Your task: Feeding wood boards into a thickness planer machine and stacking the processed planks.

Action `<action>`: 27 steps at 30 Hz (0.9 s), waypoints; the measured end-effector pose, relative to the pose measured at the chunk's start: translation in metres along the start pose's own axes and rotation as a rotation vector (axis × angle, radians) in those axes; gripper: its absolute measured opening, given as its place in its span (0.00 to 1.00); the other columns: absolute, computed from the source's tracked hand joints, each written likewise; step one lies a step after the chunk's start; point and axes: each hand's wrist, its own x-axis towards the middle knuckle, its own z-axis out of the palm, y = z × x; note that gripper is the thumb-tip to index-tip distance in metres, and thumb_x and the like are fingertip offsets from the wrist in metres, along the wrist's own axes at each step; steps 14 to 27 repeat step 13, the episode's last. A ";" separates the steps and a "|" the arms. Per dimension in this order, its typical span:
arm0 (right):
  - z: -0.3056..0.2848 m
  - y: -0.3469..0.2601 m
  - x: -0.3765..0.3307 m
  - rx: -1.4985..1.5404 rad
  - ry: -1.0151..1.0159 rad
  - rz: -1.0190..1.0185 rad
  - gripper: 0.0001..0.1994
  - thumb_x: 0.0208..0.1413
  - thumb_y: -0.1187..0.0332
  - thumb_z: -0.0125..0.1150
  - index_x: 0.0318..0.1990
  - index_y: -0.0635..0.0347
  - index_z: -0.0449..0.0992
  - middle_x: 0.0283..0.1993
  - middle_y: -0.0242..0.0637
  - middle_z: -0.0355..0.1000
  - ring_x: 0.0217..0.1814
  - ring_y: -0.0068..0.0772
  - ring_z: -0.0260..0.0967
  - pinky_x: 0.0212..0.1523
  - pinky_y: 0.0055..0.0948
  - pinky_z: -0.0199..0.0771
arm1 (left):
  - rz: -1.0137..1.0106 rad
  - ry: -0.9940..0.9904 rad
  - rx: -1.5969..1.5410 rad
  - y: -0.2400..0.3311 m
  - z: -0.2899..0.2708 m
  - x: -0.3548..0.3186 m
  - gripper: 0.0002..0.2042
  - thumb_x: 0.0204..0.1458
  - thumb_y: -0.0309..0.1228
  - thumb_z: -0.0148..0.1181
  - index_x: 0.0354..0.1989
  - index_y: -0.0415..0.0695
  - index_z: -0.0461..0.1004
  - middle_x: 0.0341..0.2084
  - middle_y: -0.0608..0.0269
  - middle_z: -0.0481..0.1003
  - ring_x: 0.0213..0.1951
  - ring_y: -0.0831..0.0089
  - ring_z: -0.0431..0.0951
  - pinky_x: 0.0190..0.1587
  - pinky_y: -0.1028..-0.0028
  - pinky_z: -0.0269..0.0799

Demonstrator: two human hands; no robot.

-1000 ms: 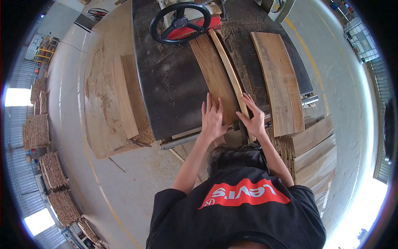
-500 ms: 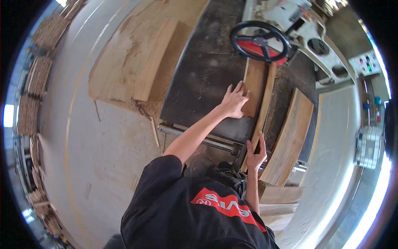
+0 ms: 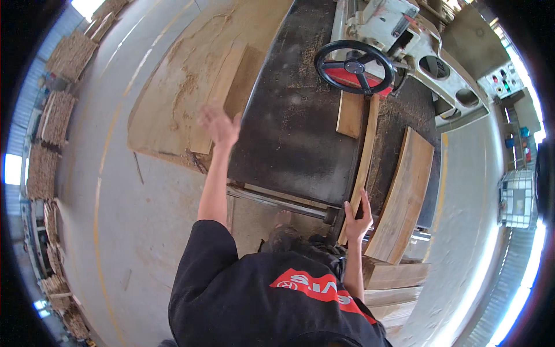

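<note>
My left hand (image 3: pixel 219 127) is raised at the left edge of the dark machine table (image 3: pixel 277 133), its fingers spread, empty and slightly blurred. A pale plank (image 3: pixel 226 75) lies just past it on the dusty sheet. My right hand (image 3: pixel 358 218) is at the near end of a long, narrow wooden strip (image 3: pixel 365 156), thumb on one side and fingers on the other. Beside that strip, a short brown board (image 3: pixel 349 115) is partly hidden beneath the black handwheel (image 3: pixel 354 67) and machine head.
To the right of the strip lies a wide wooden board (image 3: pixel 402 196), with more stacked boards (image 3: pixel 396 276) below it. Sawdust covers the large sheet (image 3: pixel 167 104) on the left. A metal roller (image 3: pixel 277 202) runs along the table's front edge. Wood stacks (image 3: pixel 56 118) line the far left.
My left hand has let go of the brown board and swung left, off the table. The board has slid forward under the handwheel. My right hand stays on the strip.
</note>
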 end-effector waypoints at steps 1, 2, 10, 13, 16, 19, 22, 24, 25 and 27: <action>-0.001 0.000 0.000 -0.010 0.006 -0.013 0.28 0.58 0.69 0.71 0.67 0.59 0.73 0.69 0.45 0.71 0.77 0.46 0.60 0.74 0.46 0.62 | -0.101 -0.005 0.118 -0.017 -0.001 0.001 0.44 0.54 0.49 0.69 0.74 0.41 0.56 0.68 0.34 0.62 0.71 0.35 0.56 0.71 0.41 0.52; -0.001 -0.001 0.000 0.007 0.012 -0.020 0.28 0.58 0.70 0.71 0.67 0.59 0.74 0.69 0.44 0.72 0.78 0.46 0.59 0.74 0.46 0.62 | -0.071 0.058 0.149 -0.031 -0.003 0.003 0.44 0.54 0.49 0.69 0.74 0.41 0.56 0.68 0.34 0.62 0.71 0.35 0.56 0.71 0.41 0.52; -0.004 0.002 0.000 -0.018 -0.011 -0.018 0.29 0.59 0.72 0.69 0.69 0.54 0.72 0.70 0.40 0.71 0.79 0.45 0.57 0.74 0.47 0.63 | -0.135 -0.328 -0.251 -0.059 -0.002 -0.003 0.38 0.57 0.51 0.67 0.70 0.38 0.66 0.60 0.35 0.73 0.67 0.42 0.65 0.71 0.49 0.56; -0.004 0.005 0.000 -0.033 -0.008 -0.060 0.29 0.59 0.72 0.70 0.69 0.53 0.72 0.71 0.40 0.70 0.79 0.46 0.58 0.75 0.48 0.63 | -0.312 -0.345 -0.739 -0.060 0.009 -0.029 0.31 0.57 0.49 0.68 0.67 0.48 0.74 0.55 0.45 0.80 0.60 0.59 0.78 0.64 0.68 0.68; -0.004 0.005 0.000 -0.033 -0.008 -0.060 0.29 0.59 0.72 0.70 0.69 0.53 0.72 0.71 0.40 0.70 0.79 0.46 0.58 0.75 0.48 0.63 | -0.312 -0.345 -0.739 -0.060 0.009 -0.029 0.31 0.57 0.49 0.68 0.67 0.48 0.74 0.55 0.45 0.80 0.60 0.59 0.78 0.64 0.68 0.68; -0.004 0.005 0.000 -0.033 -0.008 -0.060 0.29 0.59 0.72 0.70 0.69 0.53 0.72 0.71 0.40 0.70 0.79 0.46 0.58 0.75 0.48 0.63 | -0.312 -0.345 -0.739 -0.060 0.009 -0.029 0.31 0.57 0.49 0.68 0.67 0.48 0.74 0.55 0.45 0.80 0.60 0.59 0.78 0.64 0.68 0.68; -0.004 0.005 0.000 -0.033 -0.008 -0.060 0.29 0.59 0.72 0.70 0.69 0.53 0.72 0.71 0.40 0.70 0.79 0.46 0.58 0.75 0.48 0.63 | -0.312 -0.345 -0.739 -0.060 0.009 -0.029 0.31 0.57 0.49 0.68 0.67 0.48 0.74 0.55 0.45 0.80 0.60 0.59 0.78 0.64 0.68 0.68; -0.004 0.005 0.000 -0.033 -0.008 -0.060 0.29 0.59 0.72 0.70 0.69 0.53 0.72 0.71 0.40 0.70 0.79 0.46 0.58 0.75 0.48 0.63 | -0.312 -0.345 -0.739 -0.060 0.009 -0.029 0.31 0.57 0.49 0.68 0.67 0.48 0.74 0.55 0.45 0.80 0.60 0.59 0.78 0.64 0.68 0.68; -0.004 0.005 0.000 -0.033 -0.008 -0.060 0.29 0.59 0.72 0.70 0.69 0.53 0.72 0.71 0.40 0.70 0.79 0.46 0.58 0.75 0.48 0.63 | -0.312 -0.345 -0.739 -0.060 0.009 -0.029 0.31 0.57 0.49 0.68 0.67 0.48 0.74 0.55 0.45 0.80 0.60 0.59 0.78 0.64 0.68 0.68; -0.004 0.005 0.000 -0.033 -0.008 -0.060 0.29 0.59 0.72 0.70 0.69 0.53 0.72 0.71 0.40 0.70 0.79 0.46 0.58 0.75 0.48 0.63 | -0.312 -0.345 -0.739 -0.060 0.009 -0.029 0.31 0.57 0.49 0.68 0.67 0.48 0.74 0.55 0.45 0.80 0.60 0.59 0.78 0.64 0.68 0.68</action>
